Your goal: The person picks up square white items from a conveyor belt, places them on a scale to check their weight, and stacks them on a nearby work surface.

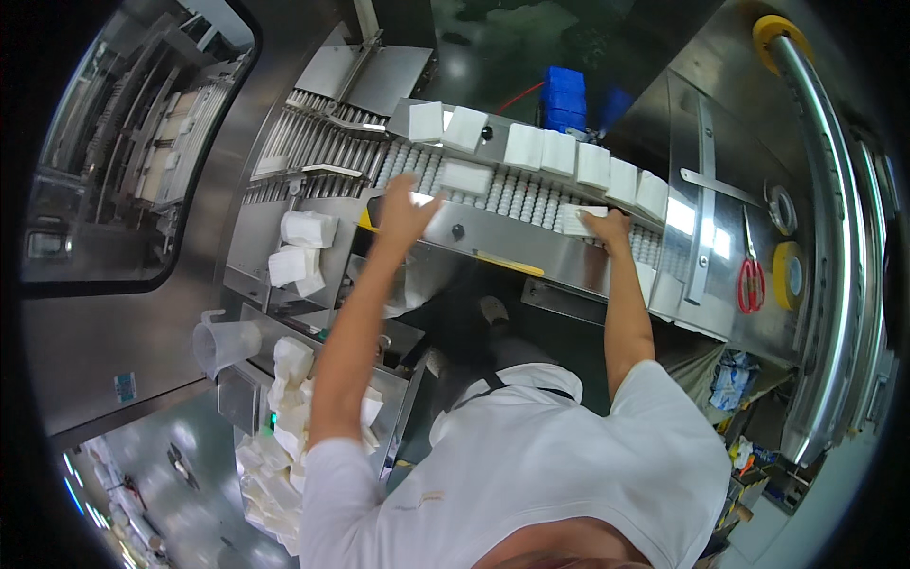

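Note:
My left hand (406, 216) hovers over the near rail at the left part of the roller conveyor (519, 197), blurred, thumb and fingers apart. A white patch shows between its fingers; I cannot tell whether it is a pack or the conveyor behind. My right hand (612, 229) grips the right end of a white folded-tissue pack (578, 220) on the rollers. Another tissue pack (465, 177), smeared by motion, lies on the rollers just right of my left hand. Along the far rail stands a row of several white tissue packs (559, 152).
Metal rollers (318, 142) adjoin the conveyor's left end. Loose white packs (301, 267) lie below them, near a clear plastic jug (226, 343) and a heap of white tissue (275, 465). Red-handled scissors (751, 284) and yellow tape (787, 275) are at right. A blue crate (565, 95) stands beyond.

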Demonstrator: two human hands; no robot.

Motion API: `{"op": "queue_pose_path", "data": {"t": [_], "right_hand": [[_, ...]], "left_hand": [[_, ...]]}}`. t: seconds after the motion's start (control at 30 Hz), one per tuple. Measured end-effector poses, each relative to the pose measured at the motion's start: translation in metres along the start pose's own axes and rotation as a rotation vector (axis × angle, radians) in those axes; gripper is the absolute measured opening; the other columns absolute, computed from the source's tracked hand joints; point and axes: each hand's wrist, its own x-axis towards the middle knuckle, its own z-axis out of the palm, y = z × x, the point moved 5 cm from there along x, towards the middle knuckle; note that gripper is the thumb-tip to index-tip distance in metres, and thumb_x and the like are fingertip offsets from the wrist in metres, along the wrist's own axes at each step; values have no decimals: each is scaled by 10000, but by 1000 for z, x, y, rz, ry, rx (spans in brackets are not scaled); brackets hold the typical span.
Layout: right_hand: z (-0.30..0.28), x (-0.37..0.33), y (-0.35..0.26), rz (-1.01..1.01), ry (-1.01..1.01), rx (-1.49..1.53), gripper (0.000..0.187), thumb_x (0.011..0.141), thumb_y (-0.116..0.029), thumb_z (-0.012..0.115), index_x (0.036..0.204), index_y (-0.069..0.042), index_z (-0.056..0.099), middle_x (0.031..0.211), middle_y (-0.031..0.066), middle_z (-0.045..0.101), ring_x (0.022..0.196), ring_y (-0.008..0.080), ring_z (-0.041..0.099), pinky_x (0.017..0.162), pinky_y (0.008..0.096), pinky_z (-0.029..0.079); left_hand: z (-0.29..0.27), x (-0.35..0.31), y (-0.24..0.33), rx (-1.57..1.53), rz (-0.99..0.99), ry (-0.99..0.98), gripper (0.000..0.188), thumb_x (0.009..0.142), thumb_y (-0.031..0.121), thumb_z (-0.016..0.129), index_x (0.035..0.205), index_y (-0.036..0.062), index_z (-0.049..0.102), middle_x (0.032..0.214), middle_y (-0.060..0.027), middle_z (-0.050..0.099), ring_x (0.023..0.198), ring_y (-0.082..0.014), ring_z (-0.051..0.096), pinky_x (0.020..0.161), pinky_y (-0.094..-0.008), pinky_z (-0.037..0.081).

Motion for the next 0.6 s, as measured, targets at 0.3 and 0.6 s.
{"op": "queue_pose_path", "data": {"t": [0.3, 0.6], "right_hand": [[-35, -1, 52, -167, 203, 136, 569, 719, -345, 858, 1073, 55, 662, 960, 197, 695, 894, 302, 665, 783, 419, 520], [-89, -57, -56, -30, -169, 1015, 545, 833, -218, 827, 1210, 83, 574, 1110, 149, 679, 943, 212, 672, 807, 348, 562]], "left_hand": [[227, 16, 115, 346, -354, -408, 801, 726, 398, 846, 1263, -81, 493, 1179, -234, 571, 1172, -343, 544, 1010, -386, 461], [209, 2, 132, -274, -357, -353, 589, 713, 132, 758, 1139, -55, 396, 997, -303, 667, 914, -419, 694, 839, -489, 561]]}}
